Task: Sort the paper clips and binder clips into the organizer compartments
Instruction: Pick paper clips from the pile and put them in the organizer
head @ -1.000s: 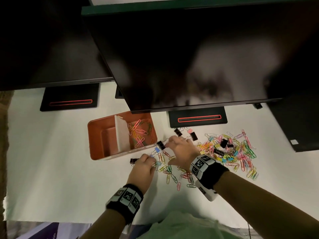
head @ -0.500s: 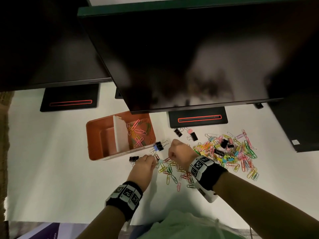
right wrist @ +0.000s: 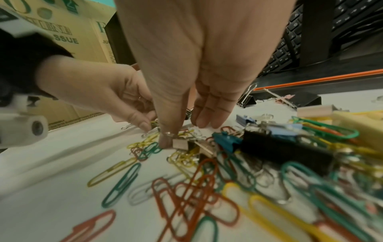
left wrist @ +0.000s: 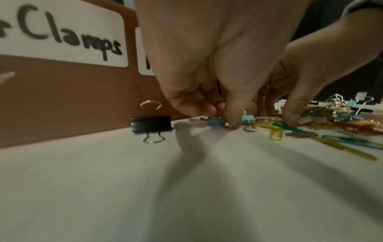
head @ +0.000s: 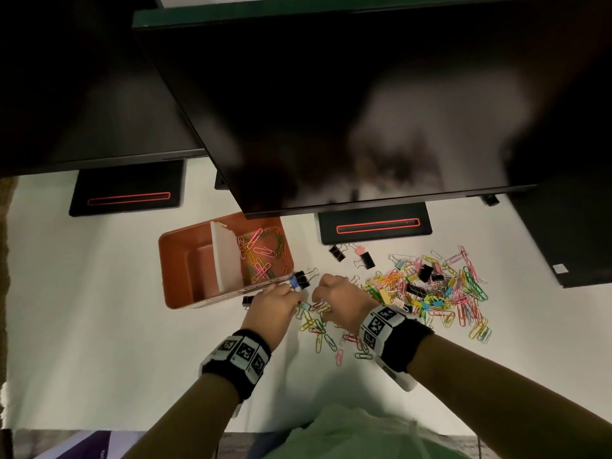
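Note:
The orange organizer (head: 185, 260) has a white divider, with coloured paper clips (head: 261, 256) in its right compartment. Its front wall (left wrist: 62, 98) carries a label reading "Clamps". My left hand (head: 275, 306) is down at the organizer's front corner, thumb and fingers (left wrist: 196, 109) pinching a small blue binder clip (left wrist: 215, 122). A black binder clip (left wrist: 151, 124) stands just left of it. My right hand (head: 337, 293) is beside the left one. Its thumb (right wrist: 165, 140) and straight fingers (right wrist: 207, 117) touch the table among loose paper clips, the thumb against a small pale binder clip (right wrist: 180, 144).
A big mixed pile of paper clips and binder clips (head: 430, 293) lies right of my hands. Two black binder clips (head: 337, 252) sit behind it near a monitor base (head: 374, 223). Dark monitors overhang the organizer's back. A cardboard box (right wrist: 82, 41) stands at the left.
My right hand has pulled back from the black binder clip by the organizer and dropped its fingertips onto the paper clips. The left hand has edged forward and closed on the blue clip.

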A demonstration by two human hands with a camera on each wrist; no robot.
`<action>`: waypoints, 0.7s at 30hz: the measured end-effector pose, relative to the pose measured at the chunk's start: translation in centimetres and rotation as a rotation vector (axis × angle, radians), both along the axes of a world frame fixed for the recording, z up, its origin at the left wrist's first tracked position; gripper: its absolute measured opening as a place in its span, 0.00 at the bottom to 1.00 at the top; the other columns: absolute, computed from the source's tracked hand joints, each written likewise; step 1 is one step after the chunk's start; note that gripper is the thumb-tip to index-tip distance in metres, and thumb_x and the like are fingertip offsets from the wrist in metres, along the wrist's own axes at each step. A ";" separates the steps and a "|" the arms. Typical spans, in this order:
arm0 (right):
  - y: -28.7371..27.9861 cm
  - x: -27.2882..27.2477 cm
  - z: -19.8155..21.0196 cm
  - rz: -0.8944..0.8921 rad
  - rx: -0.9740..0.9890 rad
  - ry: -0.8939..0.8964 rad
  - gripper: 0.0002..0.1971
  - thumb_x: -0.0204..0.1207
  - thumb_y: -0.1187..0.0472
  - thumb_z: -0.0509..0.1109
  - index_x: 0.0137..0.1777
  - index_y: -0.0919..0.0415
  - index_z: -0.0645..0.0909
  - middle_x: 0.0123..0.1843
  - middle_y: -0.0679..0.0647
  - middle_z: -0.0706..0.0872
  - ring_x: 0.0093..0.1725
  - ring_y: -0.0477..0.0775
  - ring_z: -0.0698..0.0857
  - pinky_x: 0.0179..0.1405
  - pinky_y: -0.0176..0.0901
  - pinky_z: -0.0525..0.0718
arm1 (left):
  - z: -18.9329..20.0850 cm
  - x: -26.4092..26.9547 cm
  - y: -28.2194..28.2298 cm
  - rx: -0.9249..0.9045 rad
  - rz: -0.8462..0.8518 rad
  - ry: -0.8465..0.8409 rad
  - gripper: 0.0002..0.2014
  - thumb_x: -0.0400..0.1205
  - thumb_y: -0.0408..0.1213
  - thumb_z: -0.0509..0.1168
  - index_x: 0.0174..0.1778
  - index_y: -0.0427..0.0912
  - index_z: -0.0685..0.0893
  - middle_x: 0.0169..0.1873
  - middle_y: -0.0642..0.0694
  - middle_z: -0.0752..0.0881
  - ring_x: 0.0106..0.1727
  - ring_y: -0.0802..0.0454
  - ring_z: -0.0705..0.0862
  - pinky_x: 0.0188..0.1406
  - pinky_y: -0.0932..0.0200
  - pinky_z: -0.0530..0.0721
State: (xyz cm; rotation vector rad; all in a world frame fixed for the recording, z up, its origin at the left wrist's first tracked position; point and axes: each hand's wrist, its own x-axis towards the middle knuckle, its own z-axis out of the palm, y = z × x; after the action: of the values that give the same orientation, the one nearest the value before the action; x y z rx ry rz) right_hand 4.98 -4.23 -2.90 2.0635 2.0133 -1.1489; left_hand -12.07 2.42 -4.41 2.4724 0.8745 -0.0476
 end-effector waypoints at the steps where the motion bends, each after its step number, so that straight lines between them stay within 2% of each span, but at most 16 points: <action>1: 0.2 0.1 0.0 0.010 -0.014 0.001 0.19 0.75 0.64 0.70 0.67 0.60 0.77 0.65 0.59 0.76 0.63 0.61 0.77 0.61 0.50 0.79 | 0.0 0.1 0.1 0.017 -0.009 0.019 0.16 0.66 0.30 0.75 0.48 0.49 0.86 0.36 0.48 0.85 0.38 0.43 0.84 0.33 0.52 0.83; 4: 0.7 0.3 -0.1 0.024 -0.074 -0.009 0.15 0.77 0.66 0.67 0.64 0.59 0.79 0.64 0.58 0.78 0.62 0.59 0.78 0.60 0.47 0.78 | 0.0 0.4 0.2 -0.010 0.033 0.075 0.05 0.73 0.31 0.69 0.42 0.45 0.85 0.39 0.46 0.84 0.44 0.43 0.81 0.41 0.50 0.80; 6: 1.0 0.5 -0.2 0.003 -0.100 -0.004 0.14 0.76 0.68 0.67 0.61 0.58 0.80 0.63 0.57 0.79 0.61 0.59 0.79 0.58 0.46 0.78 | -0.3 0.6 0.0 -0.015 0.054 0.128 0.04 0.77 0.31 0.64 0.44 0.42 0.84 0.44 0.45 0.83 0.48 0.44 0.79 0.46 0.49 0.79; 9: 1.3 0.7 -0.1 -0.023 -0.140 0.016 0.12 0.76 0.66 0.68 0.58 0.59 0.82 0.61 0.57 0.81 0.60 0.58 0.80 0.57 0.45 0.78 | -0.8 0.7 -0.1 -0.008 0.075 0.158 0.05 0.75 0.27 0.65 0.42 0.40 0.83 0.44 0.43 0.82 0.47 0.41 0.79 0.43 0.48 0.80; 13: 1.5 0.7 0.0 -0.048 -0.135 0.020 0.12 0.74 0.66 0.70 0.57 0.60 0.83 0.61 0.57 0.83 0.60 0.58 0.81 0.57 0.44 0.78 | -0.9 0.3 -0.2 0.001 0.057 0.136 0.08 0.69 0.24 0.70 0.35 0.41 0.81 0.39 0.43 0.82 0.39 0.42 0.81 0.33 0.50 0.81; 17: 1.6 0.8 0.3 -0.051 -0.149 0.027 0.12 0.75 0.66 0.69 0.58 0.61 0.83 0.61 0.58 0.83 0.60 0.58 0.81 0.57 0.43 0.78 | -0.1 -0.5 -0.1 -0.055 0.053 -0.002 0.05 0.75 0.27 0.65 0.37 0.42 0.80 0.35 0.46 0.82 0.38 0.45 0.78 0.38 0.48 0.80; 21: 2.0 1.0 0.7 0.028 -0.200 0.012 0.11 0.77 0.64 0.67 0.58 0.62 0.84 0.60 0.58 0.84 0.59 0.59 0.82 0.56 0.44 0.79 | 1.0 -1.5 -1.4 -0.147 -0.023 -0.135 0.04 0.79 0.36 0.63 0.46 0.46 0.83 0.39 0.50 0.83 0.43 0.55 0.76 0.45 0.63 0.73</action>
State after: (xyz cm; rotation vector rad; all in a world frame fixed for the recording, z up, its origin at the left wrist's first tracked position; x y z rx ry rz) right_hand 5.94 -2.27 -2.20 1.9317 1.8403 -1.3016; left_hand -13.57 1.05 -3.36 2.3190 0.7576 0.0446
